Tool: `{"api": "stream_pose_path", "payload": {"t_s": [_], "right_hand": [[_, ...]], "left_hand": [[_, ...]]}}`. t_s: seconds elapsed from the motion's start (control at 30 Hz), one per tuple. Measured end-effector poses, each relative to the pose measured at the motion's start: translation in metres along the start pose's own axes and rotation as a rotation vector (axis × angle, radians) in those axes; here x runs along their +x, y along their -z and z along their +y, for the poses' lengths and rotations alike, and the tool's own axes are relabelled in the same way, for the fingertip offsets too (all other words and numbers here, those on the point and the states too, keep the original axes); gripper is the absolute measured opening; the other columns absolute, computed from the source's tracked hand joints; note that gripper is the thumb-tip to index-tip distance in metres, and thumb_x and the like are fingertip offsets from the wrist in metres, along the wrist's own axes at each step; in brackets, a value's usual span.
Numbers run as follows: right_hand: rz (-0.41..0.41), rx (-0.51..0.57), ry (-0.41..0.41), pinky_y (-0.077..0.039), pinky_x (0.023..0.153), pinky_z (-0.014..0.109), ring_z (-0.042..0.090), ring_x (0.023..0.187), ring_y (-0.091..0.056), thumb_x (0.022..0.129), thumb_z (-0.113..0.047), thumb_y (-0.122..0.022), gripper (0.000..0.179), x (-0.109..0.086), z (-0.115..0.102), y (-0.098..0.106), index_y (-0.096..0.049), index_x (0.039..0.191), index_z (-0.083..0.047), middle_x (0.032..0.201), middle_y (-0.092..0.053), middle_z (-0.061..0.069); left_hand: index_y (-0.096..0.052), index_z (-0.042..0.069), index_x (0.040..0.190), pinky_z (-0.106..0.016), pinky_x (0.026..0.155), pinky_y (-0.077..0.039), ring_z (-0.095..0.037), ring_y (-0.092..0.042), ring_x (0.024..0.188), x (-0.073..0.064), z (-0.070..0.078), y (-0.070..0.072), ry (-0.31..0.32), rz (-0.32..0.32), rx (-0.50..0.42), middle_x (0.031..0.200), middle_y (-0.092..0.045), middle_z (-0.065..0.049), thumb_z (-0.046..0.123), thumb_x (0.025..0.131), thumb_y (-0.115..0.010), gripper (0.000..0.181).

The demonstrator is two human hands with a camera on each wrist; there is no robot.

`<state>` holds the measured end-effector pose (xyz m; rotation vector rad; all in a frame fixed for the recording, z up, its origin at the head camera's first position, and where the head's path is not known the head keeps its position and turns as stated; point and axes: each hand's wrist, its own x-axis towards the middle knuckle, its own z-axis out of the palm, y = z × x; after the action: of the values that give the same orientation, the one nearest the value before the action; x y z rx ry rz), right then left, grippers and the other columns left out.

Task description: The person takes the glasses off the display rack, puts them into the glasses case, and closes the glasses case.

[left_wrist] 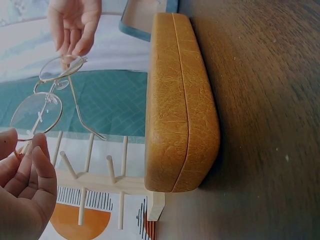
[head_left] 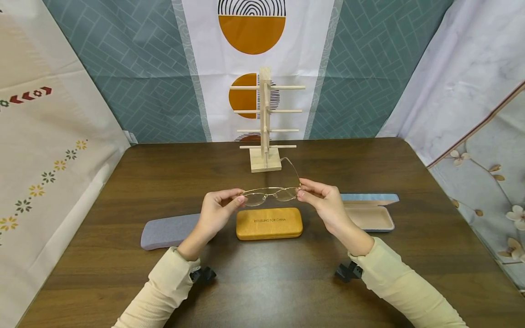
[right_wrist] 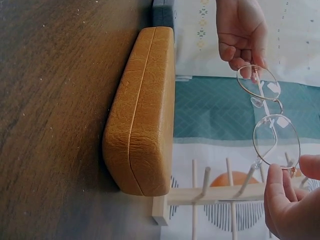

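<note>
A pair of thin gold-framed eyeglasses (head_left: pixel 268 188) is held level above the table between both hands, lenses clear. My left hand (head_left: pixel 219 208) pinches the frame at its left hinge end, thumb against fingers. At the opposite end my right hand (head_left: pixel 324 202) pinches the right hinge; one temple arm stretches away toward the back. Below the glasses lies a closed mustard-yellow glasses case (head_left: pixel 269 230) with small printed lettering. In the left wrist view the eyeglasses (left_wrist: pixel 50 95) hang beside that case (left_wrist: pixel 182 105), apart from it.
A wooden display rack (head_left: pixel 265 114) with several pegs stands at the table's back. A closed grey-blue glasses case (head_left: pixel 170 230) lies left, partly behind the left arm. On the right, a light-blue case (head_left: pixel 375 216) lies open, partly covered by the right hand. Curtains surround the table (head_left: pixel 266 291).
</note>
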<state>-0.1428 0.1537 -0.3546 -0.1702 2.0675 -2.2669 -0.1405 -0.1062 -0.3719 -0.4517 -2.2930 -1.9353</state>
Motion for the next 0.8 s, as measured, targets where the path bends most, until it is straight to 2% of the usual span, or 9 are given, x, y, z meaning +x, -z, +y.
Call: {"api": "stream_pose_path", "payload": {"t_s": [0.17,0.37,0.43,0.63,0.8], "right_hand": [[-0.002,0.001,0.003,-0.051,0.077,0.024,0.011,0.086,-0.064,0.084,0.009,-0.057,0.041,0.0000,0.0003,-0.0004,-0.047,0.123,0.015,0.087,-0.064,-0.001],[-0.006,0.005,0.023,-0.052,0.076,0.024,0.010,0.083,-0.064,0.085,0.009,-0.056,0.040,-0.0005,-0.0001,-0.0009,-0.046,0.122,0.017,0.087,-0.065,-0.002],[-0.002,0.005,0.030,-0.052,0.075,0.024,0.009,0.081,-0.064,0.085,0.009,-0.056,0.039,-0.0007,-0.0001,-0.0010,-0.046,0.122,0.017,0.086,-0.065,-0.003],[0.017,-0.014,0.042,-0.052,0.075,0.025,0.011,0.078,-0.065,0.084,0.009,-0.056,0.039,-0.0012,0.0006,-0.0007,-0.048,0.122,0.014,0.084,-0.065,-0.006],[0.020,-0.020,0.067,-0.052,0.075,0.025,0.015,0.078,-0.065,0.084,0.009,-0.057,0.039,-0.0024,0.0010,-0.0009,-0.049,0.122,0.013,0.084,-0.065,-0.007]], "left_hand": [[-0.065,-0.012,0.096,-0.027,0.057,-0.054,-0.021,-0.063,0.064,0.0001,0.0002,-0.0003,-0.012,0.010,0.002,0.079,-0.066,-0.023,-0.004,0.081,-0.064,0.017],[-0.061,-0.018,0.097,-0.041,0.058,-0.054,-0.027,-0.062,0.062,-0.0009,0.0002,-0.0002,-0.037,-0.012,-0.103,0.080,-0.061,-0.033,-0.008,0.082,-0.061,0.017],[-0.060,-0.019,0.097,-0.039,0.059,-0.054,-0.025,-0.063,0.062,-0.0013,0.0002,-0.0005,-0.041,-0.017,-0.128,0.080,-0.061,-0.033,-0.009,0.082,-0.060,0.018],[-0.060,-0.019,0.097,-0.031,0.059,-0.055,-0.012,-0.062,0.061,-0.0024,0.0006,-0.0008,-0.065,-0.021,-0.120,0.079,-0.062,-0.031,-0.010,0.082,-0.060,0.018],[-0.059,-0.021,0.097,-0.029,0.059,-0.055,-0.011,-0.062,0.061,-0.0030,-0.0002,0.0002,-0.107,-0.031,-0.136,0.078,-0.061,-0.033,-0.012,0.081,-0.059,0.018]]}}
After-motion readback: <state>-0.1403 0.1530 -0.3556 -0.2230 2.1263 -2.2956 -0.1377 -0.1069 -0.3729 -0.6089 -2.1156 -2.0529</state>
